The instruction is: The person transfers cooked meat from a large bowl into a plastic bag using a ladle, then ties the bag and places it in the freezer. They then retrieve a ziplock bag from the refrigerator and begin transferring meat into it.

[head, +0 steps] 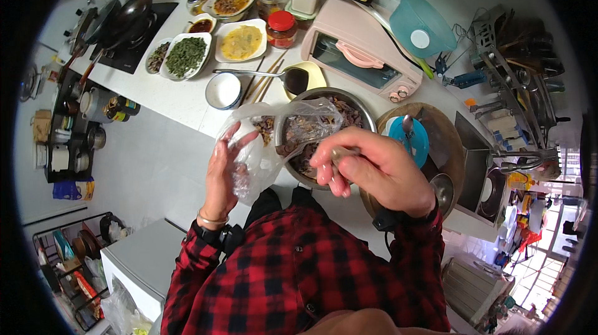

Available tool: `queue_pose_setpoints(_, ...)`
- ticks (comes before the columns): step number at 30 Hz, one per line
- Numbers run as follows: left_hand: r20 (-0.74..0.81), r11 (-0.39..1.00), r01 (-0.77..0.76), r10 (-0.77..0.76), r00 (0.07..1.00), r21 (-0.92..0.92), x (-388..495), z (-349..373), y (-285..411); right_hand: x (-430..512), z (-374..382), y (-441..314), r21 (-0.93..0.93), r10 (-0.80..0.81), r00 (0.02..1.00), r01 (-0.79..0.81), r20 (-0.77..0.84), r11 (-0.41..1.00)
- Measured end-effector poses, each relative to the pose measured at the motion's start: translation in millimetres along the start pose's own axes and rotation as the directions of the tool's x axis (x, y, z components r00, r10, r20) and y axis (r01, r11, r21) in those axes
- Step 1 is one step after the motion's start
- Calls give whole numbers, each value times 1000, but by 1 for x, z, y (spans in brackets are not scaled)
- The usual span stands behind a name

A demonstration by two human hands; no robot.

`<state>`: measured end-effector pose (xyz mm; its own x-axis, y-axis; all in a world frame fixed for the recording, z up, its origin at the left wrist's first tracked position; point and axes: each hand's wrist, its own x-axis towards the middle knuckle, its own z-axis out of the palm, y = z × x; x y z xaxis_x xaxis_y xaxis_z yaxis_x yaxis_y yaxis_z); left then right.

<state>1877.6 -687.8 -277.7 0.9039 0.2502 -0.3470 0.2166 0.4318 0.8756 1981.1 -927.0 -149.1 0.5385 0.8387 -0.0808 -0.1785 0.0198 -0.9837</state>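
My left hand (218, 174) grips a clear plastic bag (267, 160), with some wet, pinkish contents visible low in it. The bag's mouth spreads over a steel mixing bowl (367, 110). Inside the bowl lies a purplish-brown shredded mixture (349, 112), partly covered by the bag. My right hand (373, 164) is curled above the bowl's near right side, pinching a small grey-brown lump (342, 153); what it is made of I cannot tell. The fingers of both hands look wet.
Behind the bowl a ladle (295, 80) rests on a yellow dish (317, 76), beside chopsticks (267, 78) and a white bowl (223, 91). A pink toaster oven (362, 48) stands behind. To the right, a blue bowl (418, 141) sits on a round chopping board (451, 148).
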Motion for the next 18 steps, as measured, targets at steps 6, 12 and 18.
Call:
queue_pose_setpoints(6, -56, 999, 41, -41, 998, 4, 5, 3, -5, -12, -18, 4, -32, -193, 953, 206, 235, 978)
queue_pose_setpoints(12, -96, 999, 33, -34, 995, -7, 8, 3, -7, -11, -20, 22, 90, -386, 904, 376, 183, 922)
queue_pose_setpoints(18, -96, 999, 49, -50, 994, -5, 7, 3, -1, -4, -22, 36, 191, 130, 918, -214, 374, 958)
